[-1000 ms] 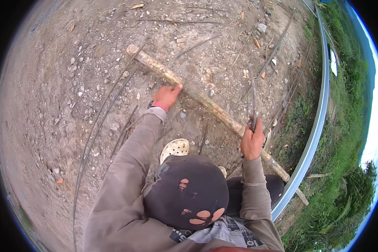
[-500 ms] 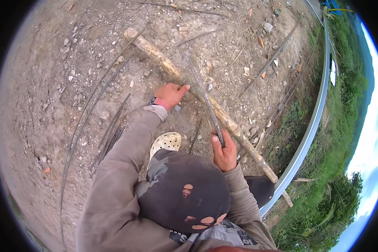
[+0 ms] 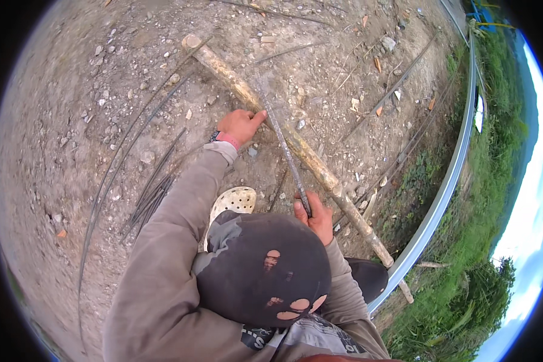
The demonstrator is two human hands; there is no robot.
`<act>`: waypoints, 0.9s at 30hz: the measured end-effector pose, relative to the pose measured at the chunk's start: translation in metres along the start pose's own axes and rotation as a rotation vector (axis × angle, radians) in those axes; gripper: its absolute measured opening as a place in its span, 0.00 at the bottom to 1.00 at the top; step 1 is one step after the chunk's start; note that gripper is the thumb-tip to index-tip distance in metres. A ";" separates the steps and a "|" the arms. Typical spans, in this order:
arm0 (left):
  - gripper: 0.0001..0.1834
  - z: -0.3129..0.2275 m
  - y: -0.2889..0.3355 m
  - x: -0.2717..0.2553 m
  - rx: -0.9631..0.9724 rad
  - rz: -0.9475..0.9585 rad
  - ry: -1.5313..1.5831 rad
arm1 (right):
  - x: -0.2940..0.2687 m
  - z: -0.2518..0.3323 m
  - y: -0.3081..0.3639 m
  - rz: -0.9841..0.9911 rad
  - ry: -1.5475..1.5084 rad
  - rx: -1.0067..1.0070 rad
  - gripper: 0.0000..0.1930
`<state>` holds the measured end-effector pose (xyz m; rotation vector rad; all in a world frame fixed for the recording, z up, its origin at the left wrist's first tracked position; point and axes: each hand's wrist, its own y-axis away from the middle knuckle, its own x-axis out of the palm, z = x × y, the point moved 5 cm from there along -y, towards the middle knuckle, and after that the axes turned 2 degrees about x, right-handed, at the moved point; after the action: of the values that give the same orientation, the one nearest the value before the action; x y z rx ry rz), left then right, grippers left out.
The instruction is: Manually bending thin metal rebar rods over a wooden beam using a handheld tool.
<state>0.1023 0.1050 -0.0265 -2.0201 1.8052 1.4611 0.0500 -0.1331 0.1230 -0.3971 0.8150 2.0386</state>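
Observation:
A wooden pole lies slantwise on the ground in front of me. My right hand is closed round the near end of a dark ribbed steel bar. The bar crosses over the pole, its far end pointing up and left. My left hand is closed at the pole's near side, with thumb and fingers pressed together beside the bar. Whatever those fingers may pinch is too small or hidden to make out. A wristband circles my left wrist.
Several cut steel bars lie in a bunch left of my left forearm. Long thin rods curve across the stony ground further left. A pale perforated clog shows by my knee. A metal rail runs along the right, before green slope.
My right hand and the bar have swung a little left, bringing the bar beside my left thumb. My left hand has shifted slightly, and the whole view has moved a little.

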 end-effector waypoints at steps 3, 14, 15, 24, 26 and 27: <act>0.29 0.004 -0.003 0.002 -0.031 -0.015 -0.014 | 0.005 -0.004 -0.001 0.075 0.064 0.049 0.12; 0.26 0.012 -0.015 0.001 -0.051 0.004 -0.059 | 0.006 0.006 -0.003 0.158 0.097 0.025 0.16; 0.26 0.011 -0.014 0.001 -0.057 0.003 -0.068 | 0.003 0.007 -0.003 0.149 0.105 0.029 0.16; 0.28 0.010 -0.008 -0.006 -0.088 -0.100 -0.077 | 0.034 0.021 -0.072 0.041 0.118 -0.100 0.13; 0.25 0.011 -0.008 -0.007 -0.061 -0.135 -0.063 | 0.032 0.019 -0.065 0.121 0.088 0.018 0.12; 0.25 0.014 -0.006 -0.007 -0.090 -0.168 -0.075 | 0.025 0.014 -0.054 0.151 0.067 0.170 0.12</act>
<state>0.0997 0.1207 -0.0324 -2.0699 1.5267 1.5707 0.0805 -0.0868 0.0975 -0.3178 1.0790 2.0838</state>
